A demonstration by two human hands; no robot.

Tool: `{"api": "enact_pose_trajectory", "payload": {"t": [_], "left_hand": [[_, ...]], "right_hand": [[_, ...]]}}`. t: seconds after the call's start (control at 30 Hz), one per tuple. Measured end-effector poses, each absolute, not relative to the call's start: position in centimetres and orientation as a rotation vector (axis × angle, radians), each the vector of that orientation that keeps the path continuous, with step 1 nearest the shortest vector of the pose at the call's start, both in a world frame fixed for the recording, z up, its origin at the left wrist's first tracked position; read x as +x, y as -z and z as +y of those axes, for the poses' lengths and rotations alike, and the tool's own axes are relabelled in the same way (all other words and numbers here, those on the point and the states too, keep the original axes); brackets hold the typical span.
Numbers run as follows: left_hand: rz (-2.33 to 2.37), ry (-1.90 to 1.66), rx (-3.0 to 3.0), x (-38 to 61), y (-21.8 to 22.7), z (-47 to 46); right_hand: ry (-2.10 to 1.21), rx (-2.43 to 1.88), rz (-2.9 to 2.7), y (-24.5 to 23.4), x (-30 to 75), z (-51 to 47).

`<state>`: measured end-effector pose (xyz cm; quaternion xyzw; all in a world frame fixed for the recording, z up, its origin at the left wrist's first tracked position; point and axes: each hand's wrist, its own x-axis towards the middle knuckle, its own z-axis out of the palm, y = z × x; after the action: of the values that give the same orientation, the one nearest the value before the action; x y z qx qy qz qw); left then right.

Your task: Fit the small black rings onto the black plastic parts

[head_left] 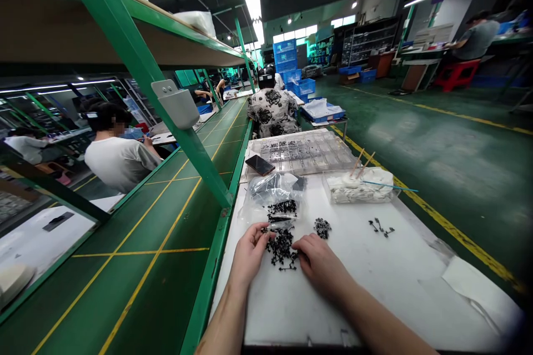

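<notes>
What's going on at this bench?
A person's left hand and right hand are at a pile of small black plastic parts on a white table top. Just beyond lies a clear plastic bag of similar parts, near a phone and a clear tray. Another person sits further along.

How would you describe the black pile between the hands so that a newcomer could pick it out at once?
On the white-topped workbench, find the left hand and right hand. Between them lies a heap of small black branched parts, the largest loose cluster, with a smaller clump to its right.
</notes>
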<state>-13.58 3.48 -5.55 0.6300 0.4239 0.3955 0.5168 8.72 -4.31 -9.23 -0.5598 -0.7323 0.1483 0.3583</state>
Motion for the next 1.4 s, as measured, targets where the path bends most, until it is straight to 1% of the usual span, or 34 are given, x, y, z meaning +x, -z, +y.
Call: {"api": "enact_pose_trajectory", "payload": {"t": [0.17,0.37,0.7,0.87,1.0,1.1,1.23,1.4], "left_hand": [[0.957,-1.048,1.274,-13.1,6.4,3.4],[0.931,-1.134,0.995,-13.1,6.9,3.7],[0.909,-1.226,0.678,-14.1,6.0,2.7],[0.931,-1.196,0.646,-15.0,5.2,1.3],[0.919,-1.136,0.672,-14.2,4.3,0.1],[0.868,-1.075,0.716,-12.9,3.4,-1.2],[0.757,-0.982,0.768,-10.6,1.8,-3.2],[0.607,-0.874,0.801,-6.7,-0.8,-4.4]], "right_hand": [[-0.397,-1.428,-1.866,9.4,8.8,-4.3],[-0.457,-1.443,-1.782,8.6,9.1,-4.4],[-0.532,-1.462,-1.725,6.7,8.4,-3.6],[-0.609,-1.548,-1.911,6.1,8.7,-5.8],[-0.586,-1.644,-1.987,6.0,7.4,-5.2],[-0.577,-1.629,-1.958,5.5,7.4,-4.9],[-0.592,-1.547,-1.783,4.2,10.2,-6.4],[-0.569,-1.512,-1.575,0.2,15.2,-9.1]]}}
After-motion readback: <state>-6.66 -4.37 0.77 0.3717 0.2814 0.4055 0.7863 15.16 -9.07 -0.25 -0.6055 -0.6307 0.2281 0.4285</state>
